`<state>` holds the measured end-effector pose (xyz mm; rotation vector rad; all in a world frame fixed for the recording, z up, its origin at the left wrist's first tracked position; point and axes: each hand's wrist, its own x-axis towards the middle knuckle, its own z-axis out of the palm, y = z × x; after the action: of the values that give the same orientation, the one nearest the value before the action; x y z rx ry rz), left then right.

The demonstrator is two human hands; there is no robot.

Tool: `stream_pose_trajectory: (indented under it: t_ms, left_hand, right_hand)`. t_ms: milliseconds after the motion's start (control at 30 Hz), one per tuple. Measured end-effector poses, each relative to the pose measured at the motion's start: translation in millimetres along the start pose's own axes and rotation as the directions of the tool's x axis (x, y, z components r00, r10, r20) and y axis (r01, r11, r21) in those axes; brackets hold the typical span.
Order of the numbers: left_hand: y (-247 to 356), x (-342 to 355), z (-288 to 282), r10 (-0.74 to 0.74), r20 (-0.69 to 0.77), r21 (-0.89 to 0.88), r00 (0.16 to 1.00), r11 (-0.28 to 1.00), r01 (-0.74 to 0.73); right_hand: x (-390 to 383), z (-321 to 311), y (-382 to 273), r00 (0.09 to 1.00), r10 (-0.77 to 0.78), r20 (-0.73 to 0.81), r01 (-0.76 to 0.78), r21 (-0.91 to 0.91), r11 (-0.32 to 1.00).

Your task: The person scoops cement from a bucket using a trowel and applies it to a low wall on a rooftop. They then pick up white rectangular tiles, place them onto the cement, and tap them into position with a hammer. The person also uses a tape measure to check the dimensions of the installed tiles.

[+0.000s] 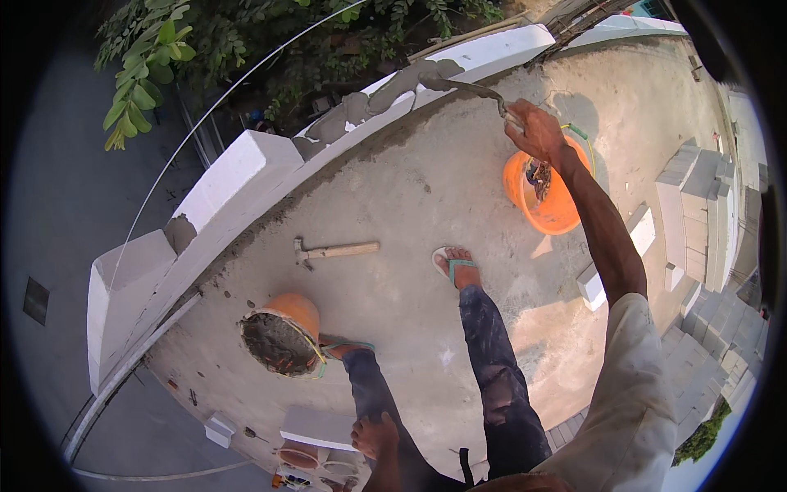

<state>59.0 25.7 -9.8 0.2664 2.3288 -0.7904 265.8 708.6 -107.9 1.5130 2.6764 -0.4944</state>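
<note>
My right hand (pixel 537 131) is closed around the handle of a trowel (pixel 475 88), with the arm stretched out far ahead. Its blade touches grey mortar (pixel 348 116) spread along the top of a low white block wall (pixel 492 51). Down near my left thigh, my left hand (pixel 375 435) is curled, and no tool shows in it. An orange bucket (pixel 560 215) with some debris inside stands below my right forearm. By my left foot a tilted bucket (pixel 297 310) holds wet mortar (pixel 277 340).
A wooden-handled hammer (pixel 344 249) lies on the concrete floor (pixel 393 197). White blocks (pixel 320 428) rest near my left leg, and stacked blocks (pixel 693 197) stand at the right. Beyond the wall grow leafy branches (pixel 147 90), and a thin pale line (pixel 197 123) curves across the left.
</note>
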Motion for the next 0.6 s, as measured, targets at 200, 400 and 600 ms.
stream_pose_trajectory:
  t_ms: [200, 400, 600]
  left_hand:
    - [13, -10, 11, 0.027, -0.015, 0.046, 1.000, 0.999, -0.027]
    - [23, -20, 21, 0.063, -0.058, 0.056, 0.996, 0.997, -0.059]
    - [49, -31, -17, 0.025, 0.162, 0.060, 0.986, 0.998, -0.035]
  right_hand:
    - [52, 25, 59, 0.971, -0.149, -0.189, 0.048, -0.453, 0.890]
    - [62, 52, 96, 0.965, -0.022, -0.260, -0.103, -0.455, 0.884]
    - [60, 109, 126, 0.918, 0.132, -0.374, -0.225, -0.218, 0.950]
